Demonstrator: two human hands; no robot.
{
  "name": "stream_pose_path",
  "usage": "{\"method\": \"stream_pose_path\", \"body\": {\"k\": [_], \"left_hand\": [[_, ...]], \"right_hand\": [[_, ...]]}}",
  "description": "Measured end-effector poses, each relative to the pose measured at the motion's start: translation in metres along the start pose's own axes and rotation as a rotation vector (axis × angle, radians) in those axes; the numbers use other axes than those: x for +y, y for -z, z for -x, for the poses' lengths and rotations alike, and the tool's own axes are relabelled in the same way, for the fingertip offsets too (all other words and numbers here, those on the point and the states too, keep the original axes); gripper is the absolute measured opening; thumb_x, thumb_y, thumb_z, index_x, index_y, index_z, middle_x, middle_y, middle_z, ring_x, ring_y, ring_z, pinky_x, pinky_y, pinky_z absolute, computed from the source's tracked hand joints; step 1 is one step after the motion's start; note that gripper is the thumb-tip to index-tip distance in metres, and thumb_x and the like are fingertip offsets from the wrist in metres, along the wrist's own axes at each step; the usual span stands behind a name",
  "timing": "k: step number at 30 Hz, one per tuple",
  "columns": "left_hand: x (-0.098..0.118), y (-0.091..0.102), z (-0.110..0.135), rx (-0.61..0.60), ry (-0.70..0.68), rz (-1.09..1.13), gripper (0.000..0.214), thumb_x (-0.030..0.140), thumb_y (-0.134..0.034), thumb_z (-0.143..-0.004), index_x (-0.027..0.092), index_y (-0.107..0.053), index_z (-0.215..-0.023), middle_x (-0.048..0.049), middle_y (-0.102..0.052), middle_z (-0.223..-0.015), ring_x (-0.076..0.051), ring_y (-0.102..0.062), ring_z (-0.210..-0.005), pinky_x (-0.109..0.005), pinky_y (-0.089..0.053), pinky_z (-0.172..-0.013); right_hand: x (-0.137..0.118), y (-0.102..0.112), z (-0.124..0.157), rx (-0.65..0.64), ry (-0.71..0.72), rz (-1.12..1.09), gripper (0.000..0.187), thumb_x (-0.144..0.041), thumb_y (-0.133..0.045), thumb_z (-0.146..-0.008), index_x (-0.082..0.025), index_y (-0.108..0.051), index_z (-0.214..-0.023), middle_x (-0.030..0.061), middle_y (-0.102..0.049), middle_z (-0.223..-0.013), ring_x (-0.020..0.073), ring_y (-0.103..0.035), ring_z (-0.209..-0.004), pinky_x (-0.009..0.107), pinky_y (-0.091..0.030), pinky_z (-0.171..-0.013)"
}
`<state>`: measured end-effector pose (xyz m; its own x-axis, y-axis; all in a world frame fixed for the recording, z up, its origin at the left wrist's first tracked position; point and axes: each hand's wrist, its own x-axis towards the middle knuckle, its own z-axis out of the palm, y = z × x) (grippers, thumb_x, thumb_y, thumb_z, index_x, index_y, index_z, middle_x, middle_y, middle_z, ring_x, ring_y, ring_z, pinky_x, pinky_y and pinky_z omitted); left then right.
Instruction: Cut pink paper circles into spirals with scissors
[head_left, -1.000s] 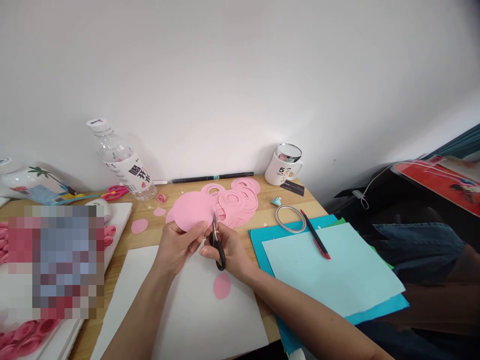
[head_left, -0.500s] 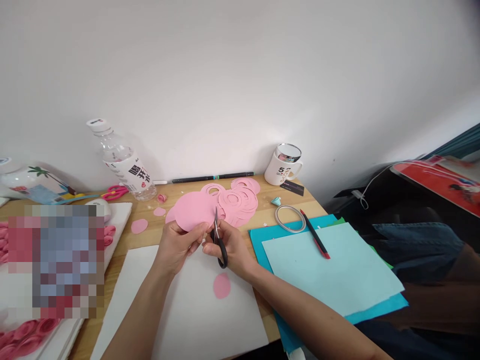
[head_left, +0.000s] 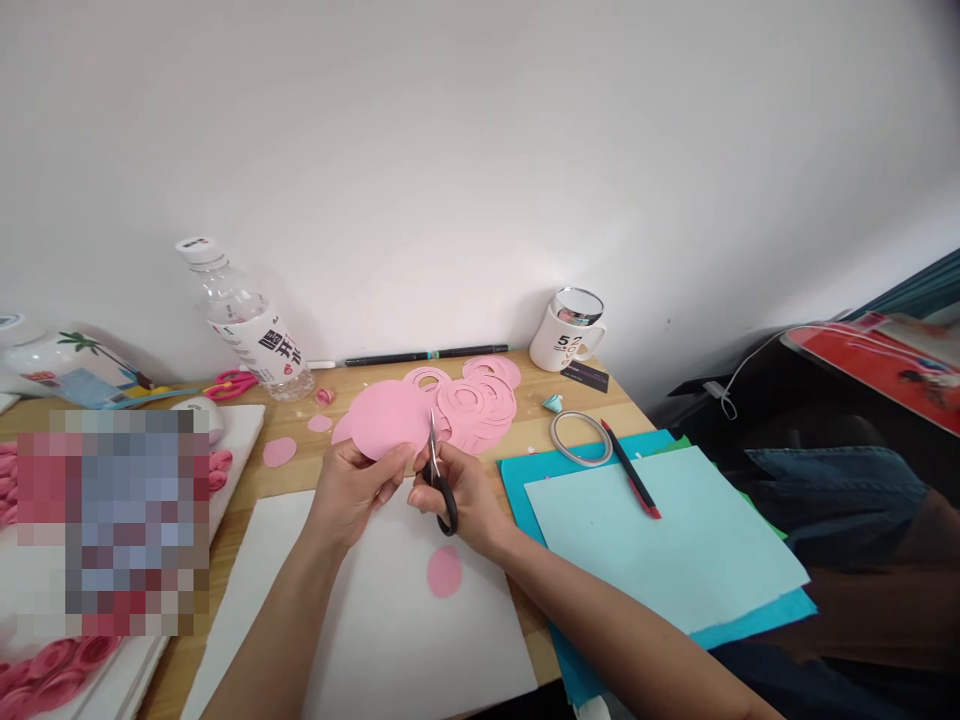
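My left hand (head_left: 352,488) pinches the lower edge of a large pink paper disc (head_left: 382,420), held up over the desk. My right hand (head_left: 465,495) grips black-handled scissors (head_left: 439,475), whose blades point up into the disc's right edge. Just behind lies a pile of pink paper rings (head_left: 476,400). A small pink circle (head_left: 444,571) rests on the white sheet (head_left: 375,620) under my hands.
On the wooden desk (head_left: 525,425): a plastic bottle (head_left: 247,325), white mug (head_left: 566,330), black pen (head_left: 427,354), pink scissors (head_left: 229,384), tape ring (head_left: 579,437), red-black pen (head_left: 630,468) on light blue paper (head_left: 667,540). Pink paper roses (head_left: 45,670) lie at the left.
The scissors have crept slightly further along the disc's edge and my right hand has shifted a little right. Everything else stays put.
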<state>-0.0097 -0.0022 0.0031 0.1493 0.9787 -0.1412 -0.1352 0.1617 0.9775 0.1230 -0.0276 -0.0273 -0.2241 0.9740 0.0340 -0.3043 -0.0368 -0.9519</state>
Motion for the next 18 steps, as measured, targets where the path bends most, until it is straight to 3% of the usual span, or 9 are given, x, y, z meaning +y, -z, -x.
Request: {"method": "stream_pose_path", "body": {"k": [8,18], "left_hand": [[0.0003,0.0015,-0.0013,-0.008,-0.025,0.014,0.033,0.022,-0.066,-0.066,0.015,-0.044,-0.042,0.0062,-0.042,-0.037,-0.002,-0.032,-0.033,-0.019,-0.024,-0.035],[0.004,0.0016,-0.0008,-0.041,-0.021,0.109,0.022,0.03,-0.064,-0.07,0.015,-0.056,-0.056,0.0039,-0.055,-0.048,-0.004,-0.04,-0.029,-0.019,-0.029,-0.03]], "right_hand": [[-0.0026,-0.0006,0.0014,0.034,-0.045,0.02,0.042,-0.04,-0.077,-0.054,-0.017,-0.049,-0.075,-0.0066,-0.048,-0.05,0.0075,-0.042,-0.043,0.02,-0.034,-0.042],[0.0027,-0.0029,0.0025,0.051,-0.079,-0.017,0.04,-0.038,-0.078,-0.054,-0.017,-0.05,-0.073,-0.0081,-0.048,-0.046,0.0073,-0.045,-0.039,0.021,-0.039,-0.042]]}}
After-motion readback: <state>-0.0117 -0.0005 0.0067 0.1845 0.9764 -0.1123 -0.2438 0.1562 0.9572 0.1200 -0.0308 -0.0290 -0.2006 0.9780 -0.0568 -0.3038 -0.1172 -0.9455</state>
